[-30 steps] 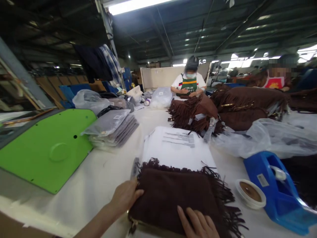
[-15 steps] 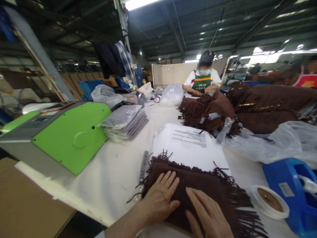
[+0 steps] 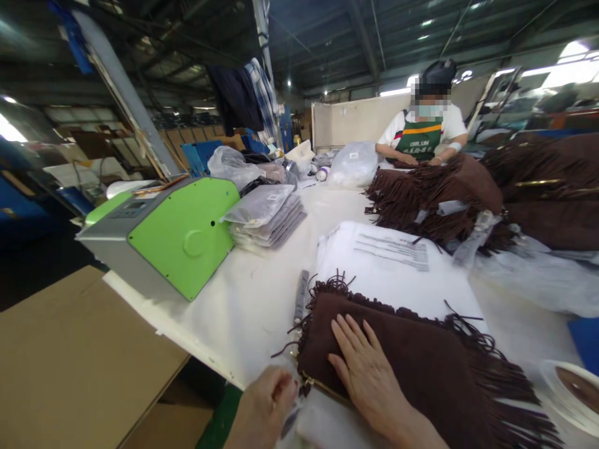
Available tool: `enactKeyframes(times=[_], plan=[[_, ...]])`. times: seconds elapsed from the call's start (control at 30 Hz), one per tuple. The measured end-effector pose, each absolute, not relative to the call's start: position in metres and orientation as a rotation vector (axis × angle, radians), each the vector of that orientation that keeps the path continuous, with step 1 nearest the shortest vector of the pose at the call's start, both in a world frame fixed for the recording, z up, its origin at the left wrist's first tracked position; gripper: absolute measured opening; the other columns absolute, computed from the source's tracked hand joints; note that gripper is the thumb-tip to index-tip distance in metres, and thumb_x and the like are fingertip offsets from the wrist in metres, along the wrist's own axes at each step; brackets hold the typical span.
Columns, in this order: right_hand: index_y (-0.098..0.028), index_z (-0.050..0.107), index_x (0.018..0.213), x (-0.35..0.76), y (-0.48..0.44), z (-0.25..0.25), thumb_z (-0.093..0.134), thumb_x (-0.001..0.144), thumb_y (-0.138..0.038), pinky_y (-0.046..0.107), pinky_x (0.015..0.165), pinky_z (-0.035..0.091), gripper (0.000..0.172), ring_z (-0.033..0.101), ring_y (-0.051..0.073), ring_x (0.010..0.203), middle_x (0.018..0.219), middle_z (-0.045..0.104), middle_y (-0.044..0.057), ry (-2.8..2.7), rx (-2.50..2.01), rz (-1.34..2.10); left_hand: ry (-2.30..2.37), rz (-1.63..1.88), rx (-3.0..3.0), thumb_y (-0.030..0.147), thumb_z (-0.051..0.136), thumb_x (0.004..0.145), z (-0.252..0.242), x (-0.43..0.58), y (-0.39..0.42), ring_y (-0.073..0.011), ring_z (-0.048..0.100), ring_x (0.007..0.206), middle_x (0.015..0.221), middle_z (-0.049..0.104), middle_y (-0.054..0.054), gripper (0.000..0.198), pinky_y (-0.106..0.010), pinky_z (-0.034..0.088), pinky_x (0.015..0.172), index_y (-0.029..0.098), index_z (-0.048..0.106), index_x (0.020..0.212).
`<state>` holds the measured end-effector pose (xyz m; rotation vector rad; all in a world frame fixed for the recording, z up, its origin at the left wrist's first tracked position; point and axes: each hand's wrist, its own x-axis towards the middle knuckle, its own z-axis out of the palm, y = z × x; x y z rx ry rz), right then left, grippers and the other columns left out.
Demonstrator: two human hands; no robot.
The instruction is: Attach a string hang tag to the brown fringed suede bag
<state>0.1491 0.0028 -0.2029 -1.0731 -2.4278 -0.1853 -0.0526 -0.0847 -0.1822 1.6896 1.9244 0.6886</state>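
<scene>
A dark brown fringed bag (image 3: 412,349) lies flat on the table in front of me, its long fringe spread to the right. Along its near edge runs a gold zipper (image 3: 322,386). My right hand (image 3: 369,377) rests on the bag with fingers stretched out, pressing nothing else. Just off the bag's near left corner, my left hand (image 3: 266,402) is closed with curled fingers; what they hold, if anything, is hidden. A grey wrapped strip (image 3: 301,296) sits beside the bag's left fringe.
Beyond the bag are white printed sheets (image 3: 374,249). A green machine (image 3: 187,237) and stacked grey packets (image 3: 266,218) stand left. More brown fringed bags (image 3: 435,193) and clear plastic (image 3: 538,280) lie right, with a tape roll (image 3: 556,405) nearby. A co-worker (image 3: 425,131) stands across.
My left hand has left the bag's surface and moved to its near left corner, fingers now curled. The right hand has settled flat on the bag. The view has turned left.
</scene>
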Motion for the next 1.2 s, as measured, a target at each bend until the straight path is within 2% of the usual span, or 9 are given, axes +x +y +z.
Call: enactKeyframes(times=[0.2, 0.3, 0.47, 0.57, 0.83, 0.93, 1.07, 1.13, 1.2], plan=[[-0.015, 0.048, 0.123, 0.171, -0.008, -0.202, 0.039, 0.090, -0.023, 0.042, 0.097, 0.045, 0.035, 0.046, 0.018, 0.120, 0.125, 0.055, 0.009, -2.220, -1.036, -0.005, 2.056, 0.365, 2.003, 0.020, 0.044, 0.082, -0.202, -0.025, -0.102, -0.0177, 0.060, 0.076, 0.090, 0.057, -0.005, 0.012, -0.027, 0.044, 0.064, 0.020, 0.054, 0.088], [-0.014, 0.049, 0.123, 0.179, -0.020, -0.200, 0.042, 0.088, -0.021, 0.041, 0.095, 0.046, 0.036, 0.046, 0.020, 0.121, 0.123, 0.056, 0.010, -2.257, -0.986, -0.158, 2.138, 0.259, 2.067, 0.014, 0.042, 0.082, -0.200, -0.026, -0.096, -0.0186, 0.059, 0.077, 0.085, 0.057, -0.005, 0.013, -0.028, 0.043, 0.065, 0.020, 0.054, 0.083], [-0.016, 0.048, 0.127, 0.174, -0.034, -0.202, 0.052, 0.082, -0.033, 0.047, 0.094, 0.040, 0.047, 0.044, 0.028, 0.121, 0.129, 0.052, 0.014, -2.444, -0.847, -0.523, 2.272, 0.258, 2.318, 0.013, 0.047, 0.082, -0.202, -0.023, -0.096, -0.0233, 0.055, 0.078, 0.083, 0.057, -0.005, 0.009, -0.035, 0.040, 0.068, 0.019, 0.054, 0.084], [-0.017, 0.047, 0.128, 0.165, -0.036, -0.211, 0.048, 0.084, -0.024, 0.048, 0.097, 0.033, 0.045, 0.047, 0.029, 0.118, 0.128, 0.052, 0.016, -2.422, -0.877, -0.677, 2.264, 0.297, 2.516, 0.013, 0.045, 0.085, -0.207, -0.025, -0.096, -0.0216, 0.053, 0.069, 0.076, 0.056, -0.004, 0.011, -0.035, 0.037, 0.064, 0.019, 0.053, 0.080], [-0.014, 0.051, 0.122, 0.161, -0.039, -0.225, 0.043, 0.082, -0.024, 0.048, 0.099, 0.029, 0.042, 0.046, 0.030, 0.118, 0.123, 0.056, 0.015, -2.385, -0.898, -0.660, 2.213, 0.145, 2.486, 0.008, 0.049, 0.081, -0.198, -0.042, -0.080, -0.0213, 0.057, 0.068, 0.070, 0.059, -0.003, 0.016, -0.034, 0.044, 0.063, 0.018, 0.058, 0.073], [-0.014, 0.050, 0.123, 0.168, -0.035, -0.225, 0.041, 0.077, -0.013, 0.049, 0.099, 0.029, 0.046, 0.048, 0.030, 0.117, 0.122, 0.057, 0.015, -2.425, -0.838, -0.755, 2.111, 0.162, 2.207, 0.017, 0.058, 0.078, -0.178, -0.048, -0.077, -0.0198, 0.060, 0.072, 0.076, 0.062, -0.002, 0.003, -0.032, 0.048, 0.066, 0.018, 0.060, 0.077], [-0.013, 0.052, 0.121, 0.177, -0.028, -0.229, 0.040, 0.077, -0.010, 0.050, 0.106, 0.020, 0.045, 0.036, 0.029, 0.127, 0.123, 0.056, 0.015, -2.422, -0.747, -0.733, 1.884, 0.458, 2.021, 0.021, 0.046, 0.085, -0.159, -0.061, -0.066, -0.0168, 0.059, 0.091, 0.104, 0.062, -0.004, 0.022, -0.030, 0.048, 0.080, 0.021, 0.057, 0.105], [-0.013, 0.053, 0.119, 0.179, -0.025, -0.230, 0.042, 0.081, -0.014, 0.049, 0.109, 0.016, 0.040, 0.028, 0.028, 0.132, 0.122, 0.057, 0.016, -2.417, -0.702, -0.699, 1.813, 0.490, 2.204, 0.010, 0.035, 0.085, -0.162, -0.066, -0.053, -0.0197, 0.048, 0.115, 0.126, 0.052, -0.007, 0.038, -0.037, 0.040, 0.094, 0.023, 0.051, 0.116], [-0.011, 0.050, 0.123, 0.181, -0.023, -0.229, 0.042, 0.084, -0.020, 0.047, 0.110, 0.014, 0.040, 0.025, 0.027, 0.133, 0.120, 0.058, 0.016, -2.420, -0.677, -0.684, 1.750, 0.422, 2.414, 0.007, 0.041, 0.078, -0.172, -0.069, -0.035, -0.0270, 0.034, 0.127, 0.137, 0.040, -0.011, 0.042, -0.048, 0.033, 0.099, 0.021, 0.050, 0.117]])
